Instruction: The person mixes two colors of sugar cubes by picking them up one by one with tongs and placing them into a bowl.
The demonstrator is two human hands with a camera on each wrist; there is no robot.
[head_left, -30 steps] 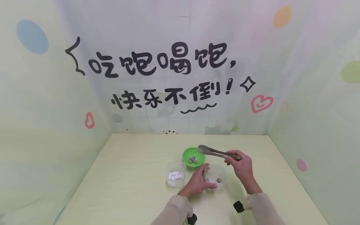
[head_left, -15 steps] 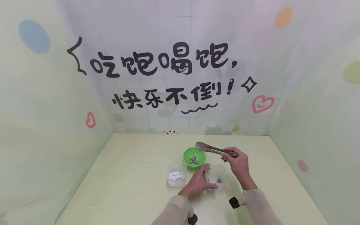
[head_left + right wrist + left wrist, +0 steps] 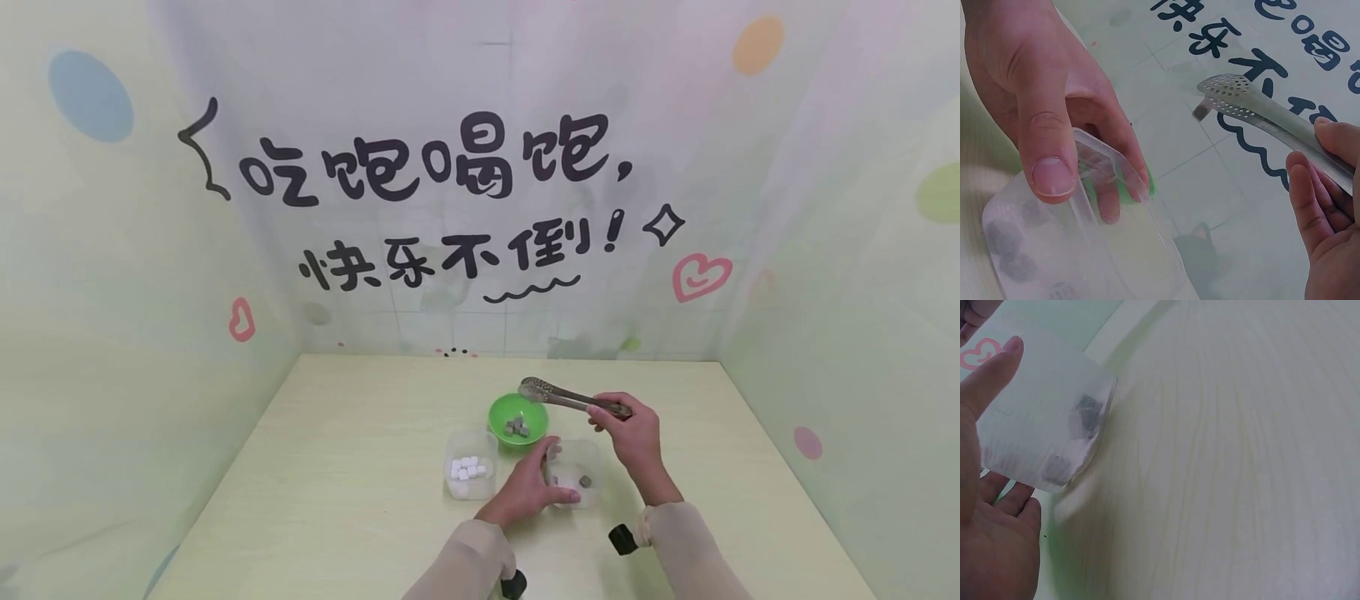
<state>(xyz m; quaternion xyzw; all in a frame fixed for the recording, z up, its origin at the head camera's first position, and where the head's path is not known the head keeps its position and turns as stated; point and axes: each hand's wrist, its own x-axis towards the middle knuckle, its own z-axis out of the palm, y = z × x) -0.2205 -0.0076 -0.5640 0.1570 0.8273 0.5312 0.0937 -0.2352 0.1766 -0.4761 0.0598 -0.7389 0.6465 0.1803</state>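
Note:
My left hand [image 3: 527, 490] grips the side of a clear plastic container [image 3: 589, 457], thumb at the near wall and fingers at the far one. Some grey cubes [image 3: 1010, 240] lie inside it, blurred through the plastic. In my right hand [image 3: 636, 435] is a pair of metal food tongs [image 3: 566, 398] with perforated tips, raised over the far side of a green bowl [image 3: 497, 410]. A small grey cube [image 3: 1201, 111] shows at the tong tips in the right wrist view. Several grey cubes [image 3: 516, 427] sit in the bowl.
Left of my left hand stands a second clear container [image 3: 453, 490] with several white cubes [image 3: 467, 468]. The pale wooden table [image 3: 337, 467] ends at a printed backdrop [image 3: 405, 333] behind, with fabric walls on both sides.
My right hand has shifted a little left with the tongs, whose arms have come closer together. The left hand keeps its hold on the container.

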